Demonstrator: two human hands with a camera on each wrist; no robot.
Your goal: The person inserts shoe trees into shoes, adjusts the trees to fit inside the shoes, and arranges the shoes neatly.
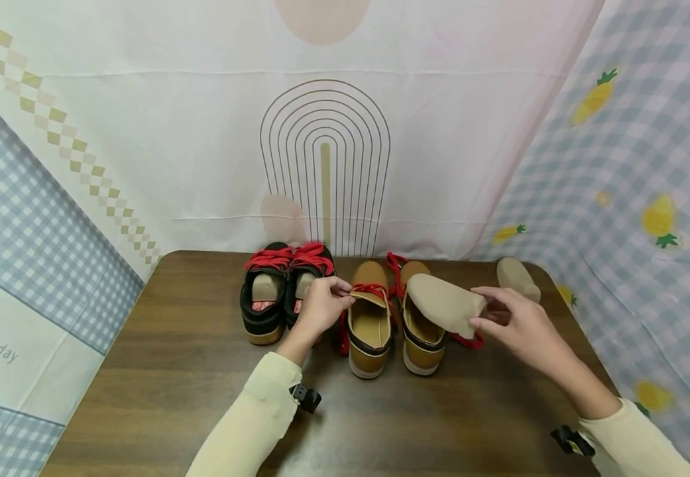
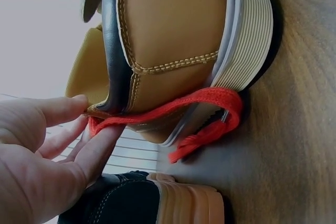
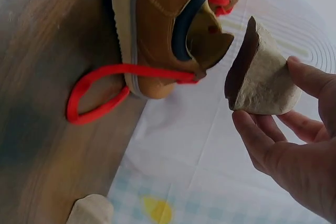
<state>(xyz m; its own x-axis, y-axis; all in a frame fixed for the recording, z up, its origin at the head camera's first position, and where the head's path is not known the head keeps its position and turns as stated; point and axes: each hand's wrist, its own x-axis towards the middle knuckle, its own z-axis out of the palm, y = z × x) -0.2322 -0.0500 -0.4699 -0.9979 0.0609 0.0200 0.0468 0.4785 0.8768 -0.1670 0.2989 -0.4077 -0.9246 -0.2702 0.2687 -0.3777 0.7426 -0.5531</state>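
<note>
Two tan shoes with red laces stand side by side, heels toward me. My left hand (image 1: pixel 323 306) pinches the upper edge of the left tan shoe (image 1: pixel 365 363), near its tongue and lace; in the left wrist view the thumb and a finger meet beside the red lace (image 2: pixel 210 97). My right hand (image 1: pixel 519 326) grips a beige molded shoe insert (image 1: pixel 445 303) by its narrower end. The insert's rounded end hangs tilted over the opening of the right tan shoe (image 1: pixel 421 361), hiding part of it. In the right wrist view, the insert (image 3: pixel 270 80) appears held between thumb and fingers.
A pair of black shoes (image 1: pixel 261 324) with red laces stands to the left, beige inserts in both. Another beige insert (image 1: pixel 516 277) lies at the table's back right corner. Patterned cloth (image 1: pixel 213 146) hangs behind the brown wooden table (image 1: pixel 166 384). A loose lace loop (image 3: pixel 84 95) lies beside the right shoe.
</note>
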